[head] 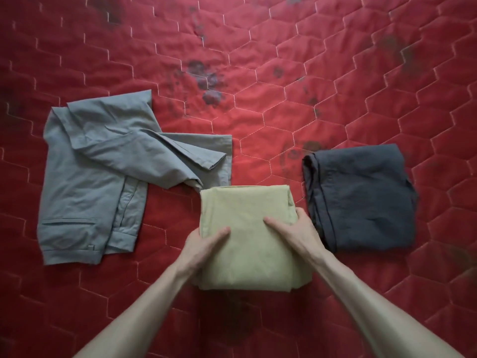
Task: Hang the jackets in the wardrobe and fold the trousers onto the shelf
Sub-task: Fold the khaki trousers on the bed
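We look down from head height onto a red quilted bed (258,104) with hexagon stitching and some dark stains. Three pairs of trousers lie on it.

In the middle, nearest us, are khaki trousers (247,228), folded into a neat rectangle. Our left hand (204,244) holds their left edge, thumb on top and fingers tucked underneath. Our right hand (291,226) holds the right edge the same way, thumb lying across the top. Both grips are closed around the folded cloth.

To the left lie grey trousers (103,177), loosely doubled over and rumpled, not yet folded; one leg end just overlaps the far left corner of the khaki pair. To the right sits a dark navy pair (361,195), already folded into a compact block, just beside our right hand but apart from the khaki pair.

No wardrobe, shelf or jackets are in view.

We judge that we are in the trouser-folding part of the task: the khaki pair looks finished and held ready to lift or set aside. The next move calls for keeping both edges pinched so the layers stay together, raising it level, and clearing the grey leg without dragging it. The grey pair remains to be folded.
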